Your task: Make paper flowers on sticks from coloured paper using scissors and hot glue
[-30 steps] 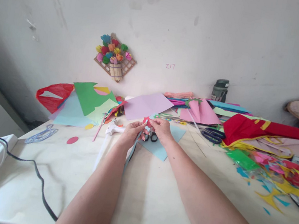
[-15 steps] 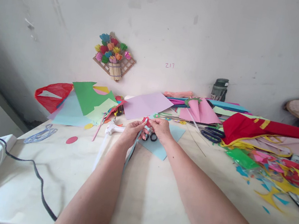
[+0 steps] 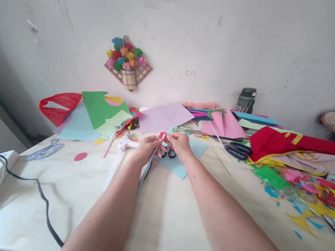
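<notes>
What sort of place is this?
Probably a paper-craft worktable against a wall; home or classroom, can't tell. Clues: lilac sheet among other coloured papers, navy-handled scissors, flower decoration on the wall.

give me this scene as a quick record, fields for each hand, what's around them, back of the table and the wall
left hand: pinching small red piece; pale blue strip trails down from it
right hand: fingertips at the red piece's other side
beside left hand: white tool, likely a glue gun
near right hand: black-handled scissors, light blue sheet
table back: lilac sheet, dark green bottle
wall: flower ornament, handwritten "217"
</notes>
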Available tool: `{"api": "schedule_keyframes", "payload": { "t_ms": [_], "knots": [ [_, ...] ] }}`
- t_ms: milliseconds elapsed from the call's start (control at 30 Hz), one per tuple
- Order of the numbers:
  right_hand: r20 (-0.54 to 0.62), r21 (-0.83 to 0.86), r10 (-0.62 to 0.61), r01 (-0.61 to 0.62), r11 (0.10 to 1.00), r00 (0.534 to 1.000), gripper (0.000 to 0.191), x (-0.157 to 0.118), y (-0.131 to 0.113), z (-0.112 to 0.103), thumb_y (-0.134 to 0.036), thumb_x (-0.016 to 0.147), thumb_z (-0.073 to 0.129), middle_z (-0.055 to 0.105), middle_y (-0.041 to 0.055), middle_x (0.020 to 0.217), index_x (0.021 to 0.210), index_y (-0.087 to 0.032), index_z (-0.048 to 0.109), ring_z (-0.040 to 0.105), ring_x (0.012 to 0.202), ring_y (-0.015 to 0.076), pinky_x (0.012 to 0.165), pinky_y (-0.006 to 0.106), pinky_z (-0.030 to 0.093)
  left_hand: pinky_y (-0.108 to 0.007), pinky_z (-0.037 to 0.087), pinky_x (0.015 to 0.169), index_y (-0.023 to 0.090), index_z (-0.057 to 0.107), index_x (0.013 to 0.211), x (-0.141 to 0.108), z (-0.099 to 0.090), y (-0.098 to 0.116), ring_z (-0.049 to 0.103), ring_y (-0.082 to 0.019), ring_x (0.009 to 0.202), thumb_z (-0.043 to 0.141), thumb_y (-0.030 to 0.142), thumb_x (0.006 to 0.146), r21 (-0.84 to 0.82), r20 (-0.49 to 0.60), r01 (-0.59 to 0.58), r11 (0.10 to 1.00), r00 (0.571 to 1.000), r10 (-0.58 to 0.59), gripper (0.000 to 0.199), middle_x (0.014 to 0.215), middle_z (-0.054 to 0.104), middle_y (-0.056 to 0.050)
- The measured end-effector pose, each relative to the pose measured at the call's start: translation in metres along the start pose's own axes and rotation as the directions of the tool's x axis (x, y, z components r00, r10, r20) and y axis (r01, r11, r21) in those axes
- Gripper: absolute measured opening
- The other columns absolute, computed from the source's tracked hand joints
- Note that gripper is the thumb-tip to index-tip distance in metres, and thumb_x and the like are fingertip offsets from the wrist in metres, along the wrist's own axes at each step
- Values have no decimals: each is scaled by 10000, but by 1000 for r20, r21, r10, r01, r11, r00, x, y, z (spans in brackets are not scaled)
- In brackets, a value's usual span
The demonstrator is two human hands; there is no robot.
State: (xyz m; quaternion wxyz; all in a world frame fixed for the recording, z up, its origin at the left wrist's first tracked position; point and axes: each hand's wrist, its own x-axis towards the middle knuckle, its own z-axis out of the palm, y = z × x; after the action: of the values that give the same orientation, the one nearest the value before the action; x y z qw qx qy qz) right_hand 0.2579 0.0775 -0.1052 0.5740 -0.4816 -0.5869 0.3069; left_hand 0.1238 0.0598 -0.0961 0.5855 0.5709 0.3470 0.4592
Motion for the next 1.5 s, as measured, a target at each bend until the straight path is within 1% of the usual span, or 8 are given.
{"api": "schedule_keyframes", "payload": {
  "t_ms": [233,433,567,733,1000,1200,1367,1500],
  "knots": [
    [4,-13,7,-7,1000,1000,202,0,1,0,-291,657,510,599,4,541,634,-147,650,535,510,113,545,233,424,-154,246,314,131,505,741,1,0,-1,485,-68,339,634,372,663,-2,-11,13,1000,1000,-13,284,530,595,-14],
    [8,-39,18,-18,999,1000,231,-1,-1,-1,-333,656,506,605,3,544,599,-156,642,535,517,114,535,228,405,-152,238,308,137,495,723,1,-1,-1,479,-68,335,636,414,646,13,-26,10,1000,1000,-9,320,514,592,-12],
    [8,6,38,-38,999,999,250,-2,-2,-1,-373,639,531,593,3,529,595,-152,640,523,509,113,519,226,394,-153,236,310,147,481,723,1,-1,-2,480,-69,340,635,425,643,14,-17,5,1000,1000,-4,328,520,595,-8],
    [12,112,63,-64,992,998,212,-3,-5,0,-337,602,559,576,-4,523,602,-138,633,493,494,102,506,221,384,-157,239,310,155,471,735,0,0,-1,479,-71,340,636,440,632,28,-23,2,1000,1000,-1,345,511,587,1],
    [-2,153,73,-72,986,997,208,-1,-2,0,-324,575,582,507,-31,470,615,-126,633,436,457,85,455,207,341,-161,257,311,169,457,744,2,0,-4,490,-85,343,625,463,630,72,-13,-28,997,999,29,357,484,573,17],
    [-7,89,20,-19,996,1000,204,-1,-2,0,-319,599,559,546,-20,505,615,-132,638,458,484,91,485,211,361,-173,281,327,161,469,726,3,1,-4,501,-85,363,628,460,627,85,-13,-37,996,999,38,353,526,589,6],
    [1,-4,-21,21,1000,1000,192,-2,-4,0,-314,612,555,548,-18,508,625,-142,638,473,514,101,496,209,365,-174,271,347,142,497,698,1,2,-1,502,-74,377,594,452,668,117,-32,-64,991,997,69,326,548,598,-13],
    [22,24,-13,12,1000,1000,208,-3,-6,-1,-334,626,541,546,-18,514,627,-152,641,481,521,106,495,213,373,-177,279,352,139,504,696,1,2,-2,495,-73,374,594,469,662,140,-58,-70,988,995,79,344,553,601,-19]
  ]
}}
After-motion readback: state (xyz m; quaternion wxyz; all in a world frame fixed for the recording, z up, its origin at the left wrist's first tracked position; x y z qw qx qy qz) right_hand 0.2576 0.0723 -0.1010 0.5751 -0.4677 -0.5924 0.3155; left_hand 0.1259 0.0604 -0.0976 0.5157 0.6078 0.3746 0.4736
